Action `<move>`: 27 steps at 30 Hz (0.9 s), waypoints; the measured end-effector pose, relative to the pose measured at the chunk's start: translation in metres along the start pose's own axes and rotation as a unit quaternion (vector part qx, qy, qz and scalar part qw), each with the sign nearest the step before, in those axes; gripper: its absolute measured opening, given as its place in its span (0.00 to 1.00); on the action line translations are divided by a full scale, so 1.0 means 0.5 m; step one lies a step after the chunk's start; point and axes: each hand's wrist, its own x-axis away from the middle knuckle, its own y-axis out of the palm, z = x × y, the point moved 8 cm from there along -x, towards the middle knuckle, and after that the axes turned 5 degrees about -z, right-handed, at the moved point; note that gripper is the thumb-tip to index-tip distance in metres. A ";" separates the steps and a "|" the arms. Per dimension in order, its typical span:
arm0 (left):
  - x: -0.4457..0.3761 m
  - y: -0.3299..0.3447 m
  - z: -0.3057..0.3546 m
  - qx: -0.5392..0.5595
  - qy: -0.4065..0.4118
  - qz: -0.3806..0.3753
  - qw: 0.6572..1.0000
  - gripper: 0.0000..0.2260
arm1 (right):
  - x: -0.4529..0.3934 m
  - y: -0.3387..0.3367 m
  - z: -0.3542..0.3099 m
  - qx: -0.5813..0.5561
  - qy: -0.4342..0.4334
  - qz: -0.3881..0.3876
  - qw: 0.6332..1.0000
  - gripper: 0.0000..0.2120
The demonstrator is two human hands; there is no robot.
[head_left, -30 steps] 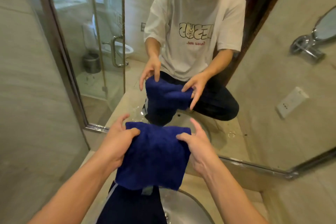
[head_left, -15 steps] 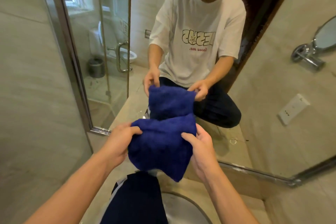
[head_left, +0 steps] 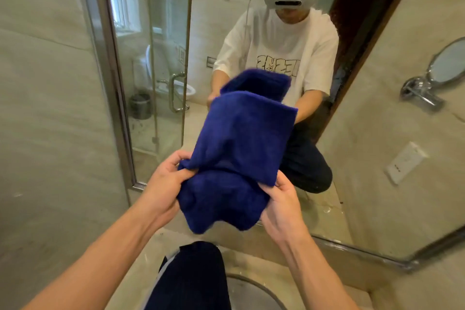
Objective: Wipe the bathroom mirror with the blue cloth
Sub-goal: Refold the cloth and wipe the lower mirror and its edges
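Since half a second earlier, both hands had lifted the blue cloth (head_left: 241, 148) higher in front of the bathroom mirror (head_left: 327, 196), and its upper part had flipped upward, so that it now hid more of the reflected person's lower chest. The head view had also tilted up, bringing the reflected headset fully into sight.

One blue cloth was present, a deep royal blue with a soft, fuzzy towel-like nap. It was bunched and folded rather than spread flat: a broad upper flap rose toward the glass with a squared top edge, while a thicker lower bundle sagged between the hands, its bottom edge hanging in uneven lobes. Its reflection showed as a second blue fold just above and behind it. Whether the cloth touched the glass could not be told.

Two hands held it. The left hand (head_left: 163, 184) gripped the left side of the bundle, fingers curled around a gathered fold and thumb pressed on top. The right hand (head_left: 281, 205) gripped the right side from below, fingers tucked under the fabric and thumb along its edge.

One mirror with a metal frame filled the wall ahead. A round basin (head_left: 254, 292) sat below, partly hidden by a dark-trousered knee (head_left: 191, 277).
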 end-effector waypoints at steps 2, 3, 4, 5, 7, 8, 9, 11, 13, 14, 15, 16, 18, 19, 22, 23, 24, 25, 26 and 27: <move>0.000 0.000 0.013 -0.013 0.009 -0.020 1.000 0.06 | -0.001 -0.007 -0.005 0.068 0.005 0.008 0.998 0.12; -0.001 -0.004 0.014 -0.020 0.008 -0.023 0.999 0.08 | -0.001 -0.012 -0.007 0.089 0.004 0.014 0.996 0.16; -0.001 -0.008 0.012 -0.020 0.009 -0.021 1.000 0.14 | -0.001 -0.010 -0.013 0.094 -0.002 0.012 0.995 0.19; -0.002 -0.012 0.008 -0.016 0.007 -0.016 1.000 0.19 | -0.001 -0.007 -0.018 0.094 -0.010 0.005 0.995 0.21; 0.000 -0.015 0.001 -0.036 0.014 -0.014 0.999 0.21 | 0.000 -0.006 -0.021 0.090 -0.015 -0.003 0.996 0.20; 0.002 -0.015 -0.002 -0.066 0.024 -0.015 0.997 0.20 | 0.002 -0.008 -0.022 0.093 -0.013 -0.003 0.996 0.17; 0.000 -0.020 -0.001 -0.109 0.038 -0.009 0.993 0.19 | 0.003 -0.009 -0.022 0.109 -0.009 -0.005 0.994 0.15; -0.002 -0.025 0.010 -0.205 0.066 -0.009 0.976 0.18 | 0.005 -0.011 -0.022 0.162 0.003 -0.008 0.987 0.11; -0.003 -0.029 0.032 -0.268 0.089 -0.019 0.959 0.19 | 0.008 -0.016 -0.016 0.217 0.022 -0.010 0.976 0.11; -0.002 -0.031 0.041 -0.292 0.095 -0.028 0.951 0.20 | 0.010 -0.016 -0.016 0.241 0.030 -0.012 0.970 0.12; -0.002 -0.036 0.048 -0.310 0.094 -0.037 0.945 0.22 | 0.010 -0.016 -0.015 0.265 0.037 -0.015 0.963 0.12; -0.003 -0.044 0.051 -0.321 0.081 -0.048 0.942 0.23 | 0.011 -0.015 -0.014 0.291 0.042 -0.018 0.955 0.13; -0.005 -0.065 0.047 -0.324 0.039 -0.078 0.942 0.23 | 0.009 -0.009 -0.009 0.359 0.045 -0.030 0.932 0.13; -0.004 -0.076 0.042 -0.322 0.011 -0.089 0.942 0.22 | 0.009 -0.004 -0.002 0.393 0.048 -0.042 0.917 0.13; 0.005 -0.104 0.010 -0.241 -0.076 -0.110 0.961 0.15 | 0.007 0.013 0.030 0.436 0.067 -0.064 0.895 0.12; 0.010 -0.113 -0.003 -0.191 -0.097 -0.105 0.971 0.14 | 0.003 0.019 0.039 0.423 0.078 -0.065 0.900 0.13; 0.014 -0.122 -0.010 -0.152 -0.106 -0.095 0.978 0.13 | -0.001 0.027 0.046 0.405 0.090 -0.065 0.908 0.13; 0.015 -0.132 -0.012 -0.138 -0.101 -0.082 0.982 0.14 | -0.005 0.034 0.054 0.392 0.100 -0.068 0.912 0.13; 0.014 -0.143 -0.011 -0.140 -0.091 -0.070 0.984 0.14 | -0.010 0.043 0.063 0.386 0.110 -0.073 0.913 0.12; 0.011 -0.155 -0.011 -0.145 -0.079 -0.059 0.985 0.14 | -0.016 0.048 0.074 0.386 0.121 -0.079 0.911 0.12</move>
